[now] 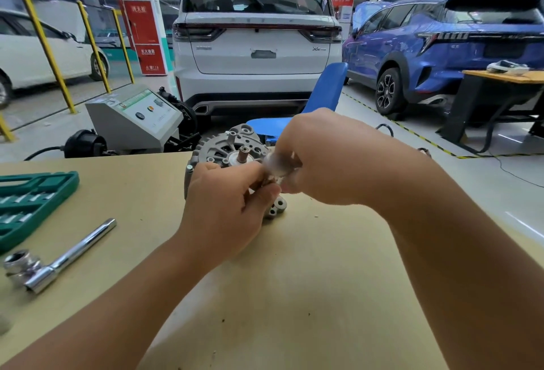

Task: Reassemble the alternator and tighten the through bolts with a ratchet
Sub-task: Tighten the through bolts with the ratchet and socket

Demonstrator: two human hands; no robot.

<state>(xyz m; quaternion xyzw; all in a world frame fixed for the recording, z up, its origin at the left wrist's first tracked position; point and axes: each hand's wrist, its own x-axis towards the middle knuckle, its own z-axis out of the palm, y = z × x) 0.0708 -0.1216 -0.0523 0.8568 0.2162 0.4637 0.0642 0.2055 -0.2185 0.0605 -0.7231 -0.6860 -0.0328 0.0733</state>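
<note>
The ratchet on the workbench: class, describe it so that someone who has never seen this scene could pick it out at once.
Start at the tan workbench and look to its near left corner, below the green socket case. The ratchet lies there untouched, a shiny chrome bar running diagonally with a round socket on its lower left end. It is the only loose chrome tool on the bench, well apart from both hands and the grey alternator.

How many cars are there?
3. A white SUV sits straight ahead behind the tan table, a blue SUV stands at right, and a white car at left. More may be hidden.
</note>
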